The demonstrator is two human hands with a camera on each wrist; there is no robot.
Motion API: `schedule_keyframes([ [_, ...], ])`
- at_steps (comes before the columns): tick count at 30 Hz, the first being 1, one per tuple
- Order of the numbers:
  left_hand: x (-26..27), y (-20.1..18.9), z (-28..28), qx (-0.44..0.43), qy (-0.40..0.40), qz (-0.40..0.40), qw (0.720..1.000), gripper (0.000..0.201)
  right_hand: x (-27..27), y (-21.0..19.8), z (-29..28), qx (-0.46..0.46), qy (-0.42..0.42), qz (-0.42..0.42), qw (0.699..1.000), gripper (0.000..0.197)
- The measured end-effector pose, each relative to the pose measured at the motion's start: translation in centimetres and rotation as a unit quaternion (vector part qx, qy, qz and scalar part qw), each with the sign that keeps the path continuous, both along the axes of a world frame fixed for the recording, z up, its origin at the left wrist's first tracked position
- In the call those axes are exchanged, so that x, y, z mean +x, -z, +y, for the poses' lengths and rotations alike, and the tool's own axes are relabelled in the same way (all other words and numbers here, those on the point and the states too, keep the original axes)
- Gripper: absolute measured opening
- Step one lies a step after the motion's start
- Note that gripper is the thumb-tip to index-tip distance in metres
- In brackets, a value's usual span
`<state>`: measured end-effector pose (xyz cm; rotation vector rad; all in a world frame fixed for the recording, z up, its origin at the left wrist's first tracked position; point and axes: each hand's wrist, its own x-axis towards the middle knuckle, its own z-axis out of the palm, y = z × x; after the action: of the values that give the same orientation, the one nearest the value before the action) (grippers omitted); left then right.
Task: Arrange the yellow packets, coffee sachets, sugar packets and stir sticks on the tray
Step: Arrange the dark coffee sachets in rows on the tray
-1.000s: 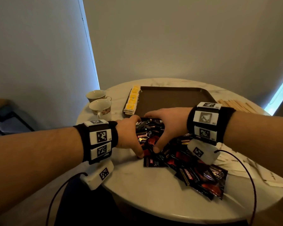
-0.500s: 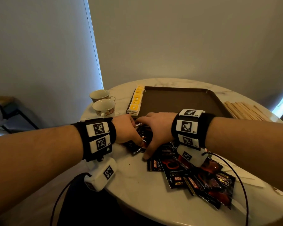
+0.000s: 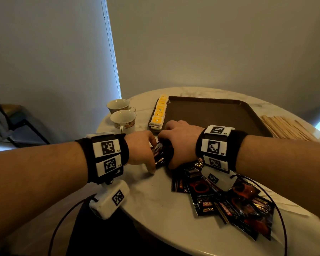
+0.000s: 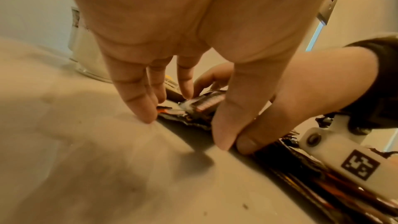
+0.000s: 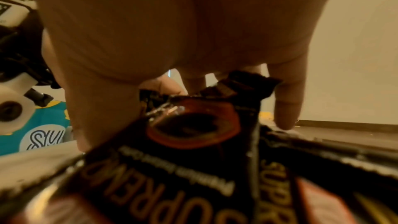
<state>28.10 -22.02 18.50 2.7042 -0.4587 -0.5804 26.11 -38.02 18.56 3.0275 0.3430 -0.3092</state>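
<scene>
Both hands meet on a bundle of black coffee sachets [image 3: 159, 154] standing on edge on the marble table, just in front of the tray's near-left corner. My left hand [image 3: 151, 156] holds the bundle's left side, its fingertips [image 4: 148, 117] down on the table. From the right, my right hand [image 3: 169, 149] grips the same bundle between thumb and fingers [image 5: 287, 118]. More coffee sachets [image 3: 229, 204] lie spread under and behind the right wrist. The brown tray [image 3: 220, 117] carries a row of yellow packets [image 3: 160, 113] along its left edge. Wooden stir sticks [image 3: 286, 126] lie to the tray's right.
Two teacups [image 3: 122, 119] stand left of the tray near the table's edge. The round table's front edge [image 3: 155, 224] curves close below the loose sachets. A wall stands right behind the table.
Both hands have slid left toward the tray's near-left corner and closed in, pressing the gathered sachets from a flat pile into a tight upright bundle.
</scene>
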Motion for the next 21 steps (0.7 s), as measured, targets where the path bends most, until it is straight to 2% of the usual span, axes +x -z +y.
schedule_keyframes([
  [3, 0.2, 0.2, -0.2, -0.023, 0.005, -0.033, 0.999, 0.066, 0.0, -0.1, -0.1, -0.011, 0.013, 0.026, 1.0, 0.095],
  [9, 0.6, 0.3, -0.3, -0.12, -0.022, -0.085, 0.989, 0.029, 0.4, -0.2, 0.3, 0.019, -0.001, -0.007, 1.0, 0.058],
  [11, 0.6, 0.2, -0.2, -0.15, -0.022, -0.105, 0.983, 0.02, 0.6, 0.0, 0.3, 0.044, 0.005, -0.025, 0.999, 0.052],
  [16, 0.6, 0.4, -0.2, -0.195, -0.011, -0.142, 0.97, 0.016, 1.0, 0.0, 0.3, 0.068, 0.014, -0.037, 0.997, 0.045],
  [21, 1.2, 0.2, -0.1, -0.274, -0.02, -0.147, 0.95, 0.033, 1.2, -1.0, -0.5, 0.138, 0.049, -0.091, 0.985, 0.022],
])
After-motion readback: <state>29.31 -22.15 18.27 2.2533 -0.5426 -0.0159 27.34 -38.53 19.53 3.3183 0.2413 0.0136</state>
